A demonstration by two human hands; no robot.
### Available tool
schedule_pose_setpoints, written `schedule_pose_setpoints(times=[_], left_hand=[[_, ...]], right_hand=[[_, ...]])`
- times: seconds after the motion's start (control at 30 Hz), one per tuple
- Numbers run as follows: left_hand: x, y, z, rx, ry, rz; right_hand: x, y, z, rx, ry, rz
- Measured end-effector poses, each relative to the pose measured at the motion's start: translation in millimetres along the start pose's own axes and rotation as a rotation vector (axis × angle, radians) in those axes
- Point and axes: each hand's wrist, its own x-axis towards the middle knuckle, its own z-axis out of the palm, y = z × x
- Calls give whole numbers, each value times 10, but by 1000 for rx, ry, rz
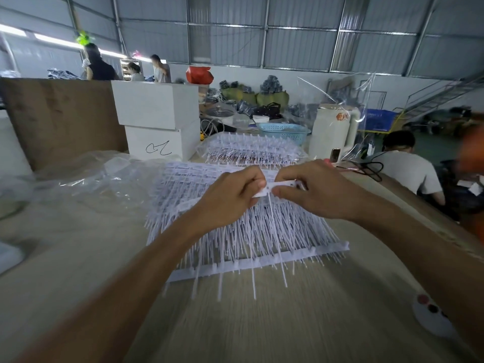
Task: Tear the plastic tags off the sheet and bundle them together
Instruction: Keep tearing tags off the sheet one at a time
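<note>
A stack of white plastic tag sheets (243, 239) lies on the table in front of me, thin tails pointing toward me and a connecting bar along the near edge. Above its far half my left hand (230, 195) and my right hand (311, 189) meet. Both pinch the same white plastic tag (284, 184), whose flat label shows between the fingertips. Its thin tail hangs down between the hands over the stack. How much is tucked inside my left hand is hidden.
A second pile of tag sheets (251, 149) in clear wrap lies further back. Loose clear plastic (86, 176) sits at left, two white boxes (159, 121) behind it. A teal basket (284, 131), a white kettle (332, 129) and a phone (334, 155) stand at the back right. A seated person (406, 163) is at right.
</note>
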Motion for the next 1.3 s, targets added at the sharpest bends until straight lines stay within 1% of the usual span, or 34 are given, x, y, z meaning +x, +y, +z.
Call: schedule_pose_setpoints(times=[0.07, 0.13, 0.2, 0.27, 0.3, 0.33, 0.4, 0.43, 0.47, 0.53, 0.57, 0.6, 0.67, 0.7, 0.83, 0.9, 1.03, 1.13, 1.23, 1.3], left_hand=[[25, -17, 2, -118, -22, -46], [33, -32, 30, -228, -69, -95], [32, -44, 68, -326, -89, -119], [34, -68, 80, -353, -95, -137], [24, -97, 78, -332, -100, -145], [4, -143, 78, -293, -106, -153], [-59, -225, 97, -208, -107, -148], [-80, -234, 121, -174, -95, -124], [-92, -221, 151, -150, -76, -94], [-82, -161, 204, -109, -46, -37], [-65, -135, 220, -84, -44, -26], [-49, -123, 226, -66, -49, -37], [-42, -131, 225, -67, -71, -70], [-54, -142, 220, -76, -75, -74], [-86, -168, 203, -71, -49, -40], [-82, -182, 217, -57, -26, -25], [-80, -157, 205, -73, 47, 36], [-97, -183, 185, -128, 59, 16], [-136, -268, 159, -85, 31, -16], [-147, -320, 143, -74, 42, -23]], right_hand=[[-72, -9, 84, -233, 95, -111], [-116, -1, 103, -452, 139, -223], [-133, 0, 111, -572, 176, -296], [-160, -21, 139, -592, 238, -327], [-178, -46, 140, -568, 288, -310], [-187, -70, 116, -511, 353, -248], [-152, -92, -24, -329, 538, -8], [-125, -69, -117, -215, 569, 112], [-109, -32, -195, -68, 530, 213], [-88, -1, -270, 286, 357, 381], [-91, -5, -253, 429, 269, 434], [-106, 0, -211, 487, 190, 451], [-144, 39, -96, 459, 84, 430], [-153, 68, -45, 467, 66, 424], [-124, 148, 119, 617, 117, 470], [-121, 157, 214, 643, 124, 477], [-127, 107, 377, 536, 79, 364], [-94, 73, 437, 489, 50, 264], [-31, 76, 428, 452, 58, 267], [-19, 68, 437, 445, 77, 301]])
